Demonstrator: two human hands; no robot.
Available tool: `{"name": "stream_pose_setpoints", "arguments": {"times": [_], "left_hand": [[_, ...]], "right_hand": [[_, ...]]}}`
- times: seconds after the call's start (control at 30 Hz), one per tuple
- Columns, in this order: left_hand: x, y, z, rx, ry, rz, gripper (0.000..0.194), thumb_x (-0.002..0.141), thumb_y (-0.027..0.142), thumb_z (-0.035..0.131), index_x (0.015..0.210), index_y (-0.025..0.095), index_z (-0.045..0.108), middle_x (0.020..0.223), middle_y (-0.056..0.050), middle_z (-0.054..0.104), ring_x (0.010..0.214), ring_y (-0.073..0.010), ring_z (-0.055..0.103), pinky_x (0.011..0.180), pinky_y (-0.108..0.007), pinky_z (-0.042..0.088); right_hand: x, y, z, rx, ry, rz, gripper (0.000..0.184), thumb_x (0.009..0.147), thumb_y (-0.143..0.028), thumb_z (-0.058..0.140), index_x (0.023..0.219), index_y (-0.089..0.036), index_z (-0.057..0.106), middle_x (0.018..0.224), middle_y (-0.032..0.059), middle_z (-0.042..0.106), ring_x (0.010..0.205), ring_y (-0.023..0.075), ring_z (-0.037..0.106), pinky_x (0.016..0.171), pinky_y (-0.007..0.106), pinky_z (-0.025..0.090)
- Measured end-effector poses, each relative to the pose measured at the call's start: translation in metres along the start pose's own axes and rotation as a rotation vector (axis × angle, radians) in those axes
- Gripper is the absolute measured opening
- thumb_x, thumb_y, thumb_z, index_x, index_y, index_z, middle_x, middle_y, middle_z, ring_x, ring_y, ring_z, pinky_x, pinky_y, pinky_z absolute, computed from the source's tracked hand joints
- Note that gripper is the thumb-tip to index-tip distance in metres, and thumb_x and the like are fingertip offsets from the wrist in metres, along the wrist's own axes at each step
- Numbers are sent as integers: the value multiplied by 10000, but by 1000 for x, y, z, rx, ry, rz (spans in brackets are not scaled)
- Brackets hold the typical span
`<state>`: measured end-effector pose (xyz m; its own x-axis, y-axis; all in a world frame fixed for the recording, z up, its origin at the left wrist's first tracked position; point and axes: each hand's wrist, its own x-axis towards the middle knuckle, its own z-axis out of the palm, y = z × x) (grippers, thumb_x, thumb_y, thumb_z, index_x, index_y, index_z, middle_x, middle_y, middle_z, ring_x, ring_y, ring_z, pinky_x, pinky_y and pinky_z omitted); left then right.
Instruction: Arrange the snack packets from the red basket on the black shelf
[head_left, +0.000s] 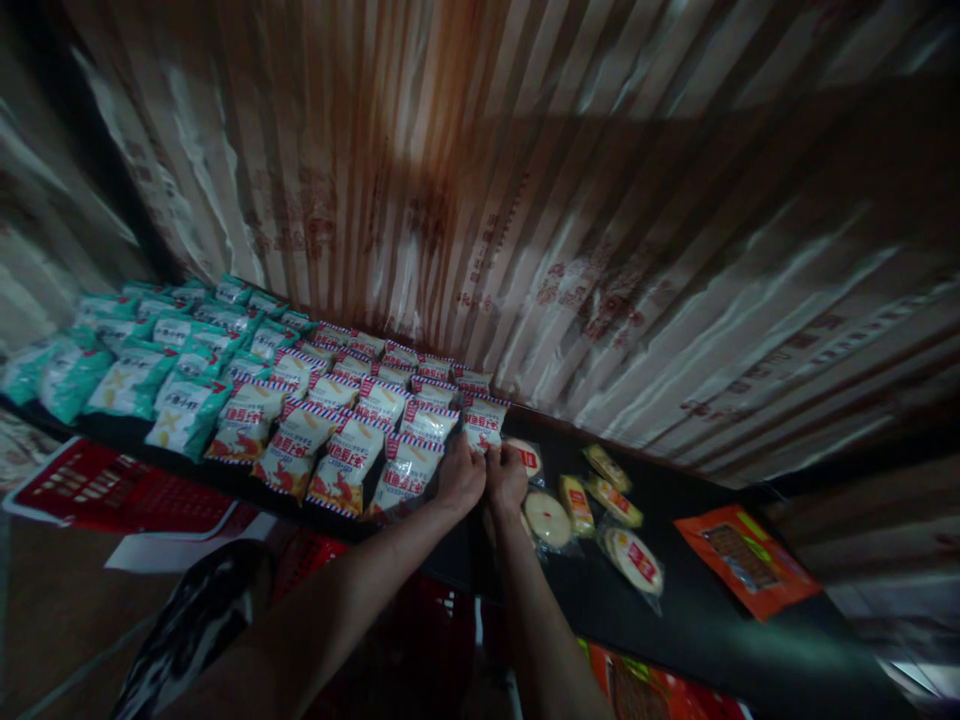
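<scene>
The snack bag (484, 418) between the two hands is white, with red print and a striped top edge. It stands roughly upright on the bench (720, 635), at the right end of a group of like bags (349, 460), with one of them just behind it. The left hand (461, 478) has its fingers closed on the lower part of the bag; the right hand (508, 478) is just beside it, its fingers also closed there. In this dim light the exact placing of the fingertips is hard to make out.

The like bags stand in rows to the left of the hands, packed close, the front row leaning a little. Further left, teal bags (187, 410) crowd that end of the bench. To the right of the right hand lie round flat cakes (547, 520) in clear wrappers and small yellow packets (577, 505), loosely grouped. Well apart from these, near the right end, an orange packet (746, 560) lies flat on the black surface.

Behind the bench hangs pleated sheeting (487, 240) with dark reddish print. Below its left side are a red sign (120, 490) and a white sheet (187, 545), near some black-and-white patterned cloth (199, 620).
</scene>
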<state>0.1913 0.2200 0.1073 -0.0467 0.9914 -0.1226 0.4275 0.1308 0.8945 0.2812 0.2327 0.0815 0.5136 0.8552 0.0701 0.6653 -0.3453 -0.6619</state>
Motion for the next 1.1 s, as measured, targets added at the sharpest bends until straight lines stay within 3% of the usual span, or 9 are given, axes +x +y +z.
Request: {"name": "stream_pose_setpoints", "arguments": {"times": [0.3, 0.73, 0.97, 1.1], "left_hand": [[0, 3, -5, 0, -18, -42, 508, 885, 181, 405, 1375, 48, 390, 1376, -185, 487, 1279, -228, 461, 1083, -302, 322], [-4, 0, 3, 19, -2, -36, 559, 847, 170, 431, 1384, 23, 375, 1516, -203, 266, 1402, -246, 279, 1153, -312, 221], [-8, 1, 6, 7, 53, -55, 521, 860, 155, 382, 1364, 23, 402, 1517, -192, 273, 1389, -208, 311, 1138, -256, 235], [-8, 2, 7, -3, 35, -72, 518, 887, 207, 363, 1368, 19, 396, 1515, -191, 278, 1402, -200, 283, 1143, -252, 224]], "right_hand": [[4, -7, 0, 6, -38, -37, 459, 875, -391, 386, 1150, -118, 633, 1041, 157, 699, 934, 259, 646, 773, 330, 449], [9, -3, 5, 89, -126, -156, 416, 886, -323, 363, 1164, -163, 629, 1070, 113, 691, 947, 209, 622, 810, 298, 447], [10, 0, 12, -62, -93, -207, 387, 891, -272, 373, 1131, -132, 642, 999, 130, 693, 866, 206, 607, 775, 295, 430], [11, 5, 13, -109, 23, -321, 366, 849, -264, 430, 1099, -125, 658, 1070, 153, 666, 992, 243, 565, 888, 342, 397]]}}
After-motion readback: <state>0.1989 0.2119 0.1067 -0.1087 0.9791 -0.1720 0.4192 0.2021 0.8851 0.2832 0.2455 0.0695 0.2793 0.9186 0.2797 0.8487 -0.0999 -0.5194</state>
